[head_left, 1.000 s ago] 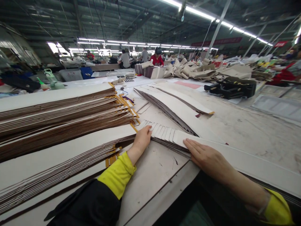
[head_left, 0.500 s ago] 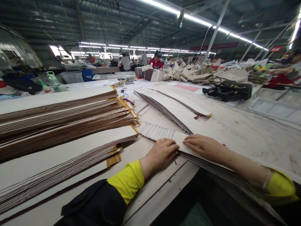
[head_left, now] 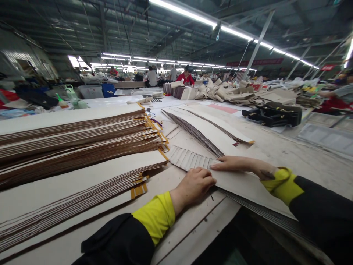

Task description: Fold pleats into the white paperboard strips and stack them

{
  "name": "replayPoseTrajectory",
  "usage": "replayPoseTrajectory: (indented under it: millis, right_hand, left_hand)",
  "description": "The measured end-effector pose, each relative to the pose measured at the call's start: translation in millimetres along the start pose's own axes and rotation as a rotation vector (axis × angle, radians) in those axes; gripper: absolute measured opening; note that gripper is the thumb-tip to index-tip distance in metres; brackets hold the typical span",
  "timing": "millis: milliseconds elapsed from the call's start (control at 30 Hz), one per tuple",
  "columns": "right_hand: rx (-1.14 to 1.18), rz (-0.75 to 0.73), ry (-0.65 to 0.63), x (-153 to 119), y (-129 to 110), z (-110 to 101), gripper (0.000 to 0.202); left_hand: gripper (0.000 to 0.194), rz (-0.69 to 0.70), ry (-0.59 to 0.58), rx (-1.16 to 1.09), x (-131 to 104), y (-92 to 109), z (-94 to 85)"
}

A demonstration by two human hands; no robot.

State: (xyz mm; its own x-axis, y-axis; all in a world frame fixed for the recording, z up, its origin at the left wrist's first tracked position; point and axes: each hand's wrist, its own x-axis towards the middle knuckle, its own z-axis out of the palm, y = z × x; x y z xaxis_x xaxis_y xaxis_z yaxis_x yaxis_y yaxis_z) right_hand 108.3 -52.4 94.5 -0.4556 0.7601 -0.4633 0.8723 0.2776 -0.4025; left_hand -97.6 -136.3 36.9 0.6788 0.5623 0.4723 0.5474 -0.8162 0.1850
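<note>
strips (head_left: 245, 184), pale, one fanned stack: aslant on the table (head_left: 298, 158), far right end hidden behind the right sleeve (head_left: 320, 202). left hand (head_left: 194, 186): fingers curled at the near edge, thumb hidden; grip cannot be told. right hand (head_left: 234, 163): laid over the top, fingers partly hidden, grip likewise unclear. table: scuffed, brown-edged stacks (head_left: 82, 149) cut off at left. room: tube lights (head_left: 183, 13), distant workers (head_left: 152, 77) indistinct.

Vivid yellow cuffs (head_left: 156, 217) edge black sleeves (head_left: 118, 241); off-white strips (head_left: 237, 180) bear a row of thin dark lines. Stacked white panels (head_left: 82, 175) show brown-striped sides (their ends banded in mustard), while a flat sheet (head_left: 223, 108) appears in pink, a bag (head_left: 273, 116) in black, and a worker's top (head_left: 187, 78) in red.
</note>
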Motion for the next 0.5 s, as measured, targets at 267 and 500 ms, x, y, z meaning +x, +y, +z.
replayPoseTrajectory:
  millis: [267, 500]
  right_hand:
    - [0.093, -0.082, -0.014, -22, -1, 3, 0.06]
    - [0.111, -0.134, 0.078, -51, -17, -1, 0.057]
  left_hand:
    - [0.026, 0.04, -0.016, -0.033, -1, 6, -5.2]
    - [0.03, -0.455, -0.381, -0.945, 2, 52, 7.4]
